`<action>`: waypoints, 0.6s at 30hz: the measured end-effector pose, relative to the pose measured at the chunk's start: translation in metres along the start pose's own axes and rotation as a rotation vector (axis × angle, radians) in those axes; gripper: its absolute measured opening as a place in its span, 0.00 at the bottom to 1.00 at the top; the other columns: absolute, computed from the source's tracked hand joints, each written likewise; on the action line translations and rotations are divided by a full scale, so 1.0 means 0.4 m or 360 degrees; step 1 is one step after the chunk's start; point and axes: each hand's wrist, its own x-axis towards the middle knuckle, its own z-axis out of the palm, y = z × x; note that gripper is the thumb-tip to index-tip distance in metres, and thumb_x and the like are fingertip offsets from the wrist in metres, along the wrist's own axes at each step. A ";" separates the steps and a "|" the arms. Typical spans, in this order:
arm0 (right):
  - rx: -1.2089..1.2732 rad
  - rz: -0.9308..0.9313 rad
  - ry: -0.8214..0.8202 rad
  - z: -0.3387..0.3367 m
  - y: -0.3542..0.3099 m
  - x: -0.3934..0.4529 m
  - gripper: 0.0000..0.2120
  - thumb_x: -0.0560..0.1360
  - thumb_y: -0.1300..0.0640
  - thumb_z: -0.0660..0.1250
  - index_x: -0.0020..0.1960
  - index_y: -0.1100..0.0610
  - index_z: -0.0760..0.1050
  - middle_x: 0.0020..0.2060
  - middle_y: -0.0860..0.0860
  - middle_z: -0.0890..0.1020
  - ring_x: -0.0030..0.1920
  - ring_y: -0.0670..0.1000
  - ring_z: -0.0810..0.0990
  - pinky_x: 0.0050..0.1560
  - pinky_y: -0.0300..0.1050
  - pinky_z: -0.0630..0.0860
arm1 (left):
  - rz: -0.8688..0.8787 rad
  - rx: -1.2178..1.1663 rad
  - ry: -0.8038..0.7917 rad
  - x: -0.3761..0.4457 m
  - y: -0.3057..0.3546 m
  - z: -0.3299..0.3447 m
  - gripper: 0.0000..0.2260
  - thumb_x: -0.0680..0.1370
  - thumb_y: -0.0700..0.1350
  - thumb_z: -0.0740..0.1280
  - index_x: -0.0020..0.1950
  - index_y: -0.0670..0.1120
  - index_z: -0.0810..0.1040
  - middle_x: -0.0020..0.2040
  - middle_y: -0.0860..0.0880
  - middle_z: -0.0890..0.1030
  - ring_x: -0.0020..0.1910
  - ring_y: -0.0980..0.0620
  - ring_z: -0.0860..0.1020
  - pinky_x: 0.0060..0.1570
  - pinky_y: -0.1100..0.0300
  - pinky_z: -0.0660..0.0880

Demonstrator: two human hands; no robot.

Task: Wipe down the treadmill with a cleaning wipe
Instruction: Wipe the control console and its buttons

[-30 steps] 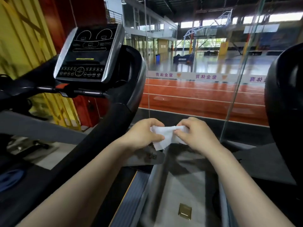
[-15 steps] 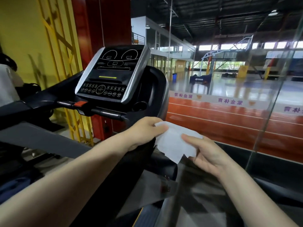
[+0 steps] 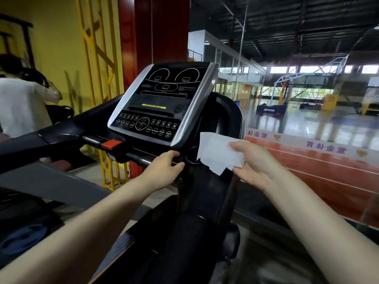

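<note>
Having let go of the wipe (image 3: pixel 220 153), the left hand (image 3: pixel 162 171) is now gripping the handlebar (image 3: pixel 139 158) below the console (image 3: pixel 162 103), while the right hand (image 3: pixel 254 162) alone is pinching the wipe just beside it, ready to start wiping.

Person in white shirt (image 3: pixel 19 105) — left edge; yellow frame (image 3: pixel 96 64) — upper left; basketball hoop stand (image 3: pixel 287 89) — right, behind glass.
</note>
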 end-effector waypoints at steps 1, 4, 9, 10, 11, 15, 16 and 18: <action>-0.0048 -0.0011 0.0006 0.017 -0.005 0.046 0.06 0.80 0.67 0.60 0.54 0.62 0.74 0.48 0.58 0.83 0.45 0.55 0.84 0.51 0.53 0.82 | -0.0027 0.0007 0.0033 0.027 -0.011 0.009 0.22 0.80 0.49 0.64 0.74 0.47 0.68 0.64 0.50 0.77 0.62 0.51 0.76 0.56 0.61 0.68; -0.0233 -0.0056 0.0002 0.063 -0.021 0.173 0.06 0.80 0.67 0.58 0.52 0.60 0.73 0.48 0.58 0.81 0.45 0.55 0.81 0.47 0.51 0.80 | -0.0051 0.0029 0.0135 0.103 -0.035 0.038 0.21 0.79 0.48 0.65 0.72 0.46 0.69 0.62 0.52 0.74 0.66 0.49 0.73 0.57 0.60 0.68; -0.0436 -0.0361 0.0047 0.120 -0.092 0.371 0.16 0.81 0.63 0.55 0.66 0.65 0.71 0.38 0.50 0.73 0.34 0.46 0.71 0.37 0.41 0.74 | -0.0202 0.0194 0.0228 0.198 -0.053 0.087 0.32 0.81 0.52 0.63 0.80 0.41 0.54 0.80 0.44 0.55 0.79 0.48 0.53 0.77 0.54 0.52; -0.0445 -0.0513 0.0032 0.136 -0.108 0.412 0.18 0.82 0.62 0.53 0.69 0.62 0.71 0.39 0.50 0.74 0.35 0.47 0.73 0.36 0.39 0.75 | -0.0217 0.0207 0.0260 0.209 -0.054 0.096 0.33 0.81 0.52 0.63 0.80 0.41 0.51 0.81 0.45 0.52 0.79 0.49 0.51 0.77 0.55 0.51; -0.0566 -0.0747 0.0016 0.155 -0.121 0.450 0.19 0.81 0.62 0.51 0.68 0.57 0.71 0.45 0.50 0.78 0.41 0.49 0.77 0.41 0.38 0.78 | -0.0219 0.0212 0.0293 0.220 -0.060 0.103 0.34 0.81 0.52 0.62 0.80 0.41 0.50 0.81 0.45 0.51 0.80 0.49 0.50 0.77 0.55 0.50; -0.1457 -0.1677 -0.0063 0.249 -0.129 0.587 0.26 0.77 0.68 0.48 0.73 0.54 0.65 0.63 0.52 0.75 0.62 0.52 0.74 0.57 0.38 0.70 | -0.0272 0.0290 0.0332 0.240 -0.085 0.119 0.35 0.80 0.53 0.62 0.80 0.41 0.50 0.81 0.45 0.52 0.79 0.50 0.50 0.77 0.55 0.51; -0.1710 -0.1770 -0.0125 0.267 -0.114 0.624 0.25 0.76 0.69 0.49 0.71 0.56 0.65 0.60 0.56 0.76 0.61 0.55 0.74 0.58 0.43 0.70 | -0.0293 0.0327 0.0329 0.245 -0.091 0.120 0.36 0.78 0.55 0.61 0.80 0.42 0.52 0.80 0.44 0.54 0.79 0.49 0.52 0.77 0.53 0.53; -0.2369 -0.1823 -0.0366 0.293 -0.061 0.662 0.23 0.71 0.73 0.53 0.62 0.59 0.70 0.53 0.56 0.77 0.58 0.59 0.75 0.62 0.51 0.69 | -0.0359 0.0413 0.0356 0.256 -0.101 0.121 0.37 0.73 0.59 0.58 0.77 0.41 0.58 0.77 0.42 0.61 0.76 0.46 0.59 0.74 0.49 0.60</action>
